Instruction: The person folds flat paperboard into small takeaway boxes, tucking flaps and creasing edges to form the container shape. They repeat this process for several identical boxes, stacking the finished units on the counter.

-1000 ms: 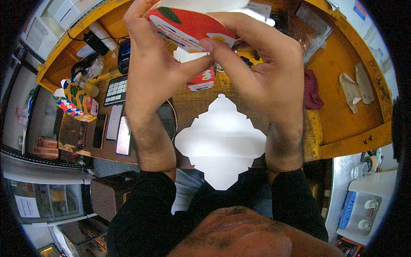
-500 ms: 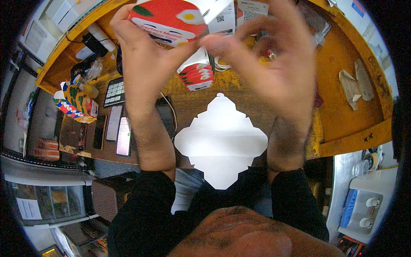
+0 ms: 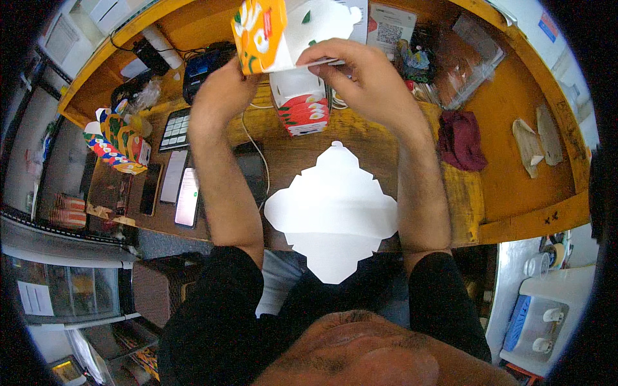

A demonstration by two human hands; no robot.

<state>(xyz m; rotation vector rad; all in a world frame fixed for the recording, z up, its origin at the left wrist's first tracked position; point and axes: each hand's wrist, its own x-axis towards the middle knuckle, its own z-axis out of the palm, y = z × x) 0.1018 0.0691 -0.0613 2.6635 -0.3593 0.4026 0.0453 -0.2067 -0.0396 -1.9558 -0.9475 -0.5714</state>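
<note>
Up at the far side of the table I hold a partly folded food carton [image 3: 262, 35], orange with printed pictures on one side, with a white flap standing out to the right. My left hand [image 3: 225, 93] is closed at its lower left corner, the fingertips partly hidden. The fingers of my right hand [image 3: 367, 80] pinch the carton's lower right edge. Just below it stand nested red and white cartons [image 3: 302, 114]. Between my forearms a flat white carton blank [image 3: 331, 212] lies on the table, its near tip over the front edge.
To the left are a stack of colourful folded cartons [image 3: 119, 145], a tablet [image 3: 174, 128] and several phones, one with a lit screen [image 3: 187, 198]. A maroon cloth [image 3: 462, 140] and torn brown paper [image 3: 528, 148] lie at right. A raised yellow wooden border [image 3: 534, 212] edges the table.
The carton has been turned, so its orange side shows instead of the red one. My right hand has moved left and down onto its edge; my left hand has lowered slightly.
</note>
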